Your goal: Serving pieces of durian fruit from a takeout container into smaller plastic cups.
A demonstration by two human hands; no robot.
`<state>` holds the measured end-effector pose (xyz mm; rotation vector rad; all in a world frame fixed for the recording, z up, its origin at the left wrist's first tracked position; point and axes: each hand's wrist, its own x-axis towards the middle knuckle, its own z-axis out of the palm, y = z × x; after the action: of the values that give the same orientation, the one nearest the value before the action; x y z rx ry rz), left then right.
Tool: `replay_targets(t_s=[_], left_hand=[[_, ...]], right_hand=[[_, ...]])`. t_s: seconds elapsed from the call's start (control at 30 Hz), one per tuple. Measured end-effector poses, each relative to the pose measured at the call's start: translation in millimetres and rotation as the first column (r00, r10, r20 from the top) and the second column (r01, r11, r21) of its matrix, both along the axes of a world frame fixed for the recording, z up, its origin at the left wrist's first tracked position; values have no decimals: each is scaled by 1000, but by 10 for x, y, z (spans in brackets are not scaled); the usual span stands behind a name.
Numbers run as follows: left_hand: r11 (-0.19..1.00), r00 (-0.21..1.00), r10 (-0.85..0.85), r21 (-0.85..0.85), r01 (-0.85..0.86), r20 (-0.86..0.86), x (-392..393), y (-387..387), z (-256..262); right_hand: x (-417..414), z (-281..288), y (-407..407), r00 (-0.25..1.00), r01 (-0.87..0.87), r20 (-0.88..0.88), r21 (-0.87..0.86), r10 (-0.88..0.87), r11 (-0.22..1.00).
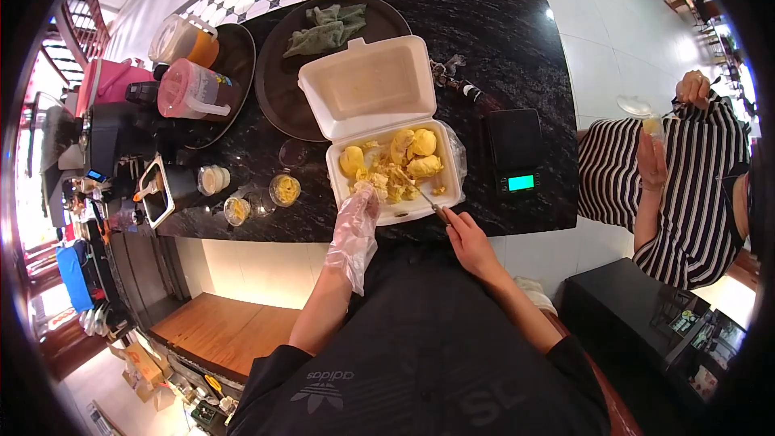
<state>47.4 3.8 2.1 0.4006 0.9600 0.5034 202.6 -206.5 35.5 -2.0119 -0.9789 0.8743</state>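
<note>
A white foam takeaway box lies on the counter with its lid folded back. Inside are rounded lumps of yellow fruit flesh, which look like durian, and torn shreds in the middle. My left hand, in a clear plastic glove, reaches over the box's near edge. Its fingertips pinch a pale yellow piece. My bare right hand grips a knife by its handle at the near right edge. The blade slants into the shredded flesh, which partly hides its tip.
A digital scale with a lit display sits right of the box. Small clear cups stand to the left. Behind are a round tray with a green cloth and two jugs. At right, a person in stripes holds a cup.
</note>
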Motion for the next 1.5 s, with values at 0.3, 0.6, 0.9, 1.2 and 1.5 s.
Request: replay_targets(t_s=[0.3,0.6,0.9,1.2,1.5], left_hand=[[999,999,-27,-34,29,42,-116,-13,418],[999,985,-6,-48,15,171,-58,18,667],[967,987,-144,203,155,-66,-222,149,492],[-2,769,-217,788,616,-602,296,-162,306],[299,683,-502,634,713,-531,166,-162,385]], right_hand=[[58,20,6,998,-8,65,65,3,998],[113,-31,6,992,-17,128,0,17,1000],[173,23,5,980,-40,195,19,36,999],[90,105,154,930,-142,338,-28,143,989],[124,150,99,951,-84,288,-102,110,991]])
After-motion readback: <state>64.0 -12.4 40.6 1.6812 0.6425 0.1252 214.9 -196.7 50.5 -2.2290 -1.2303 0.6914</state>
